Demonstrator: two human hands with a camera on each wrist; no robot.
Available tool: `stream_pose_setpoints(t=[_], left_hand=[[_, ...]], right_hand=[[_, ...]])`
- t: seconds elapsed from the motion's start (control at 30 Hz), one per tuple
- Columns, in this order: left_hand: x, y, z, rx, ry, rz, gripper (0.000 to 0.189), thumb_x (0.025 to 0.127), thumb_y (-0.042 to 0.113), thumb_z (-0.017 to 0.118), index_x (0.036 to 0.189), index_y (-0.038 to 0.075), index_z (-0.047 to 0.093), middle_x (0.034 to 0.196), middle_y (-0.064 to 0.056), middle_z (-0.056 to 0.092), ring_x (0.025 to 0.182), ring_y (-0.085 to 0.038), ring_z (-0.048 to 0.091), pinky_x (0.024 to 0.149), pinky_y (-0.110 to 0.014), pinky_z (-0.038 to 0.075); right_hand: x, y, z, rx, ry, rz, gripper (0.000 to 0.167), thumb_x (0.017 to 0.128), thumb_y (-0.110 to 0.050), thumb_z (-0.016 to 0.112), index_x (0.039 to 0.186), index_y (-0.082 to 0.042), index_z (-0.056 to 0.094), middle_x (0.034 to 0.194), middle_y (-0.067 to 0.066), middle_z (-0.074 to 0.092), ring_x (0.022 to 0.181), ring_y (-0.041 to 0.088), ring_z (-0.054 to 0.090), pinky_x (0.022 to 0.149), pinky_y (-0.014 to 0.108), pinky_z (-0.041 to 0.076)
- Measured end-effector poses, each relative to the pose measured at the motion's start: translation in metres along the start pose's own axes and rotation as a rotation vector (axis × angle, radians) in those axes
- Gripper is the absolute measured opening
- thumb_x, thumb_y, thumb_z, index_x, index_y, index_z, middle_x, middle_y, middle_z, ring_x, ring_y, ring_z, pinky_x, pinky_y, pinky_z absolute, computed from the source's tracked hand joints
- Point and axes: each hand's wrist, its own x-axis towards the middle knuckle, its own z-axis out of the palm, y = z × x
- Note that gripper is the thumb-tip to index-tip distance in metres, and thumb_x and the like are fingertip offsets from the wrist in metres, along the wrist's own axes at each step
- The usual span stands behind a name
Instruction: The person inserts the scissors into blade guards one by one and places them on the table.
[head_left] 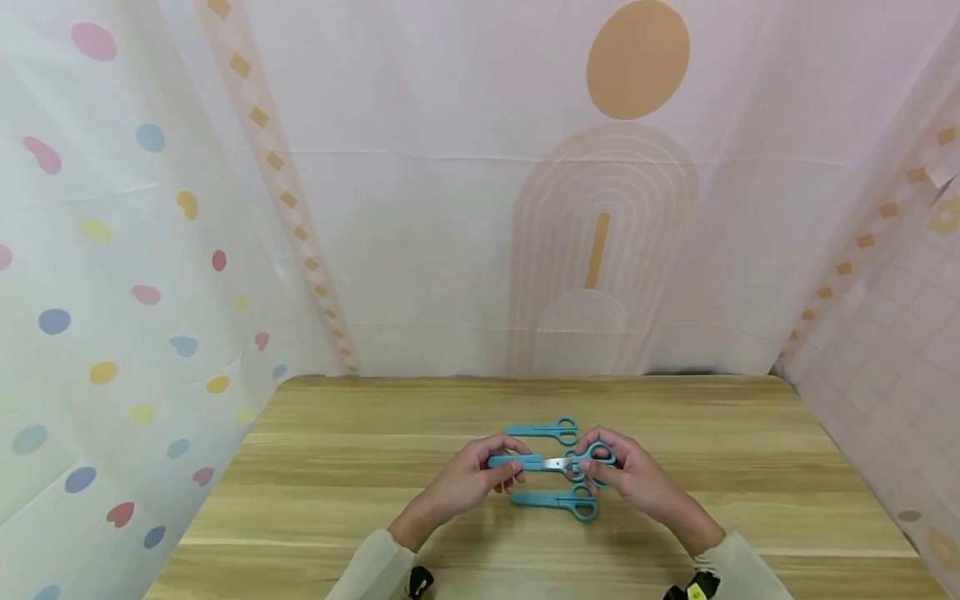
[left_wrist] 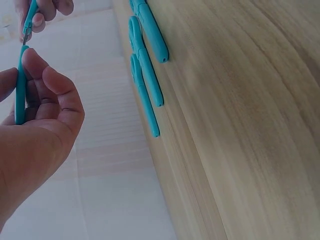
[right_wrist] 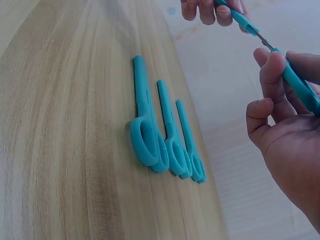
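Above the table, a pair of turquoise scissors [head_left: 557, 463] is held level between both hands, a short stretch of metal blade showing between cap and handles. My left hand [head_left: 467, 482] pinches the turquoise blade cap [left_wrist: 20, 95] between thumb and fingers. The handles [right_wrist: 298, 87] are gripped by my right hand [head_left: 637, 477]. Three more capped turquoise scissors lie in a row on the table: a far pair [head_left: 534, 431], a near pair [head_left: 542, 499], and a middle pair [right_wrist: 166, 107], mostly hidden in the head view behind the held scissors.
The wooden table [head_left: 322, 483] reaches back to a patterned curtain [head_left: 435, 250]. Another curtain with coloured spots [head_left: 142, 225] hangs along the left side, and a checked one [head_left: 892, 358] along the right.
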Motion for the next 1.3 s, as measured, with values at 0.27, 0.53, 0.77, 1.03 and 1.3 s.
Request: stream_pose_setpoints(t=[0.27,0.53,0.77,1.03,1.3], left_hand=[[0.000,0.000,0.001,-0.009,-0.002,0.005,0.021,0.103,0.017,0.054,0.121,0.009,0.062,0.101,-0.020,0.067,0.079,-0.019,0.060,0.066,-0.026,0.048],[0.000,-0.002,0.002,-0.007,-0.015,0.017,0.021,0.102,0.018,0.055,0.120,0.010,0.062,0.101,-0.019,0.067,0.078,-0.016,0.060,0.067,-0.026,0.048],[0.000,-0.003,0.003,-0.015,-0.016,0.025,0.021,0.102,0.018,0.056,0.120,0.010,0.063,0.098,-0.012,0.068,0.078,-0.018,0.060,0.068,-0.028,0.050],[0.000,0.001,0.006,-0.040,-0.014,0.014,0.020,0.102,0.014,0.056,0.120,0.008,0.063,0.097,-0.012,0.068,0.077,-0.018,0.059,0.070,-0.029,0.052],[0.000,0.002,0.006,-0.052,-0.011,0.016,0.020,0.102,0.013,0.056,0.120,0.007,0.063,0.096,-0.012,0.068,0.076,-0.017,0.059,0.072,-0.030,0.053]], right_hand=[[0.002,-0.001,0.002,0.004,-0.007,0.017,0.020,0.103,-0.005,0.051,0.111,0.012,0.047,0.103,0.036,0.064,0.073,0.008,0.060,0.066,0.026,0.054],[0.004,-0.002,0.006,0.018,-0.008,0.033,0.021,0.102,-0.005,0.051,0.111,0.013,0.047,0.101,0.011,0.072,0.072,0.005,0.058,0.067,0.025,0.053],[0.005,-0.002,0.009,0.022,-0.008,0.038,0.021,0.102,-0.006,0.052,0.111,0.012,0.046,0.099,0.008,0.071,0.070,0.005,0.058,0.066,0.023,0.052],[0.007,-0.002,0.010,0.016,-0.014,0.051,0.021,0.103,-0.007,0.051,0.112,0.012,0.046,0.099,0.008,0.071,0.070,0.009,0.056,0.066,0.025,0.052],[0.008,-0.004,0.012,0.007,-0.018,0.051,0.021,0.103,-0.007,0.051,0.112,0.011,0.047,0.099,0.005,0.071,0.069,0.010,0.056,0.066,0.026,0.052]])
